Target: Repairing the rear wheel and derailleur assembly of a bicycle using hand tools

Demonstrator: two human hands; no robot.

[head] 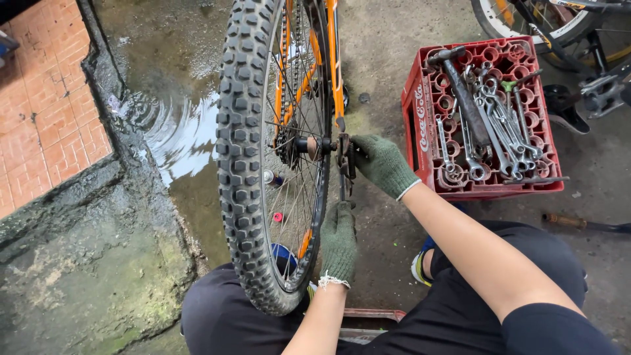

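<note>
The person's knees in dark trousers [460, 315] are closest to the camera, on both sides of a knobby bicycle wheel [250, 164] that stands upright between them. Left of the wheel is a wet concrete floor [164, 131] with a puddle. The left hand [338, 243], in a green glove, has its fingers wrapped around the lower part of the orange frame [334, 66] near the rim. The right hand [382, 164], also gloved, holds the derailleur [346, 158] at the wheel axle with closed fingers. To the right stands 1 red crate [420, 125] carrying many wrenches [499, 125].
</note>
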